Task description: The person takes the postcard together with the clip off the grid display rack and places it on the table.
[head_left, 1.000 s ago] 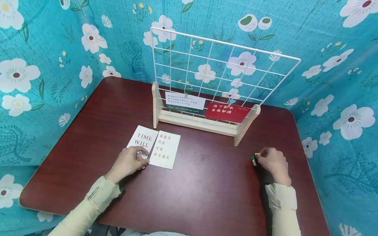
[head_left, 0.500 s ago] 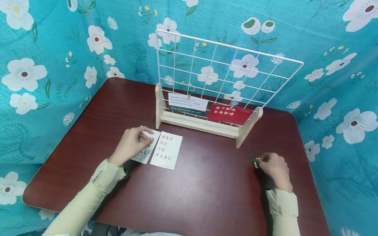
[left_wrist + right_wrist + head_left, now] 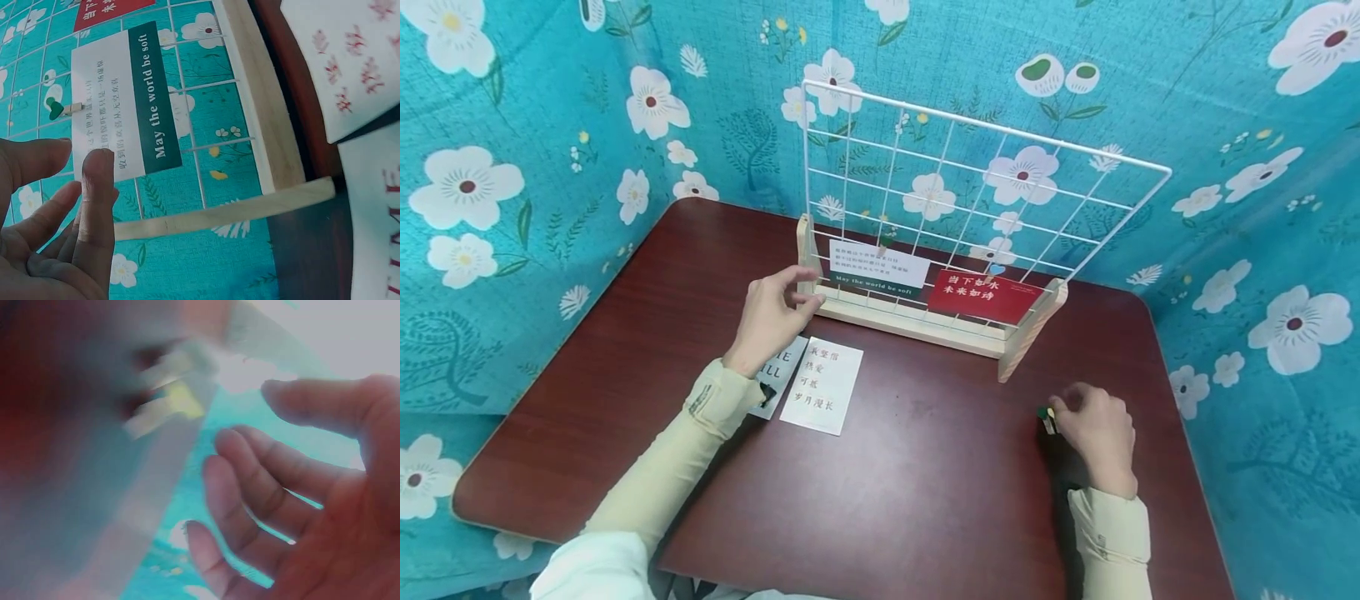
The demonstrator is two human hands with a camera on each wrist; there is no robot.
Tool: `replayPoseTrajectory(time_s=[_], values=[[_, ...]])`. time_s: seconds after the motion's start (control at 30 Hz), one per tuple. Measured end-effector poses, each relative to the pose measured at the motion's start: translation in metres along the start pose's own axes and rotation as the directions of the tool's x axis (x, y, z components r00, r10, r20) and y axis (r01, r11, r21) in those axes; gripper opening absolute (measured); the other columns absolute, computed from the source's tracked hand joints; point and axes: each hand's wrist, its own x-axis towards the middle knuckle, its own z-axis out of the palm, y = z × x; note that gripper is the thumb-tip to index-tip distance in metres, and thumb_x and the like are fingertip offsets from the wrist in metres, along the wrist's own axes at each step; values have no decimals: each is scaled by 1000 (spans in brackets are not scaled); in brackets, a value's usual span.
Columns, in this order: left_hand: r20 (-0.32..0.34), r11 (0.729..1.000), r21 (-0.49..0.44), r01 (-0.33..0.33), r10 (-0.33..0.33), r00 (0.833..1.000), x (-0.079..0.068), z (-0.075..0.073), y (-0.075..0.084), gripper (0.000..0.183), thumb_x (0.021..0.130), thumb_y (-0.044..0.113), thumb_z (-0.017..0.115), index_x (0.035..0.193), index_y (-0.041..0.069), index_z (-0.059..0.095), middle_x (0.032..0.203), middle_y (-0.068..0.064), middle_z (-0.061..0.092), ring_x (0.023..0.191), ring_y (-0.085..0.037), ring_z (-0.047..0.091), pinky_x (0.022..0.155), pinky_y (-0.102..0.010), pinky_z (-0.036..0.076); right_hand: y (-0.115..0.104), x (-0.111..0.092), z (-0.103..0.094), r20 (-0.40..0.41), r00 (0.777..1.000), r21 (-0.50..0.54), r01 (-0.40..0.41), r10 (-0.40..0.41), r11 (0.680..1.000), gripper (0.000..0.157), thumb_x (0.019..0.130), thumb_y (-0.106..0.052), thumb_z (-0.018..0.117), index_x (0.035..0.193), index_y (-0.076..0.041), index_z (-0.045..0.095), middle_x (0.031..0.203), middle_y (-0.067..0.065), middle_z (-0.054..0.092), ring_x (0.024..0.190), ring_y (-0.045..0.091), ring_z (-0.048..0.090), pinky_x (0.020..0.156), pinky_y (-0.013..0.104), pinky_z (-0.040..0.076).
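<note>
My left hand (image 3: 775, 321) hovers by the left end of the wire grid rack (image 3: 917, 327), thumb and forefinger apart with nothing between them. In the left wrist view its fingers overlap a white-and-green card (image 3: 140, 94), which a small wooden peg with a green heart (image 3: 65, 109) clips to the grid. My right hand (image 3: 1097, 433), loosely bent and holding nothing, is at the right of the table beside small clothespins (image 3: 1047, 421) with green and yellow tops. These pegs (image 3: 159, 412) look blurred in the right wrist view, off the fingertips.
Beside the white card on the rack hangs a red card (image 3: 981, 298) under a blue heart peg (image 3: 996, 270). Two white printed cards lie on the table; my left wrist partly covers the left one (image 3: 781, 375), while the right one (image 3: 822, 387) shows fully. Floral curtain (image 3: 722, 100) surrounds the table.
My left hand has left the lettered card and moved forward and right to the rack's left end. My right fingers have come off the yellow-topped peg and loosened.
</note>
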Motion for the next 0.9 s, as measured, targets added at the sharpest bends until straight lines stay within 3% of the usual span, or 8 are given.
replayPoseTrajectory(time_s=[0.07, 0.13, 0.23, 0.33, 0.5, 0.63, 0.8, 0.9], values=[[-16, 1000, -9, 1, -1, 1000, 3, 2, 2, 37, 93, 15, 77, 129, 8, 71, 124, -12, 77, 91, -25, 81, 80, -45, 62, -15, 1, -2, -118, 991, 43, 74, -68, 996, 27, 93, -25, 73, 106, -2, 77, 96, 23, 77, 82, 44, 68, 65, 57, 51], [-27, 1000, -22, 2, -3, 1000, 5, 4, 3, 40, 93, 15, 78, 131, 9, 70, 127, -12, 76, 92, -26, 81, 83, -48, 63, -33, 5, -3, -220, 965, 95, 167, -143, 981, 26, 91, -20, 76, 109, -1, 78, 98, 23, 78, 85, 43, 70, 73, 57, 52], [-33, 999, -39, 3, -4, 999, 7, 7, 4, 44, 92, 13, 79, 135, 8, 68, 131, -13, 74, 93, -28, 81, 85, -50, 63, -61, 12, -4, -309, 923, 170, 292, -231, 941, 28, 89, -14, 79, 113, 0, 78, 100, 22, 79, 85, 40, 72, 76, 50, 52], [-33, 999, -39, 6, -7, 999, 9, 8, 4, 47, 92, 12, 79, 136, 7, 66, 132, -14, 74, 93, -28, 81, 84, -49, 63, -87, 17, -6, -321, 905, 227, 359, -278, 905, 34, 88, -15, 81, 119, -1, 76, 101, 20, 79, 81, 35, 73, 72, 44, 55], [-30, 999, -28, 19, -20, 999, 10, 11, 5, 48, 91, 12, 80, 137, 9, 66, 132, -15, 73, 93, -27, 81, 84, -47, 64, -122, 25, -8, -292, 897, 309, 416, -331, 856, 44, 88, -19, 83, 127, -3, 73, 104, 20, 79, 87, 37, 77, 79, 54, 60], [-26, 999, -36, 20, -21, 999, 12, 14, 5, 49, 91, 12, 80, 138, 7, 66, 133, -15, 73, 94, -26, 81, 84, -47, 64, -146, 31, -8, -299, 874, 337, 471, -382, 815, 45, 85, -18, 85, 127, -3, 74, 103, 20, 80, 88, 38, 77, 80, 55, 60], [-41, 999, -23, 23, -24, 999, 14, 17, 4, 48, 91, 13, 80, 137, 7, 66, 133, -14, 73, 93, -26, 81, 84, -45, 64, -172, 39, -8, -304, 839, 353, 539, -451, 765, 43, 86, -19, 85, 125, -4, 75, 102, 17, 81, 89, 35, 79, 79, 51, 63], [-50, 1000, -11, 29, -30, 998, 17, 19, 4, 48, 91, 15, 81, 137, 9, 67, 134, -13, 73, 92, -25, 81, 84, -44, 64, -187, 44, -9, -303, 829, 353, 556, -471, 752, 40, 88, -21, 84, 124, -5, 75, 101, 15, 81, 85, 31, 78, 74, 44, 60]])
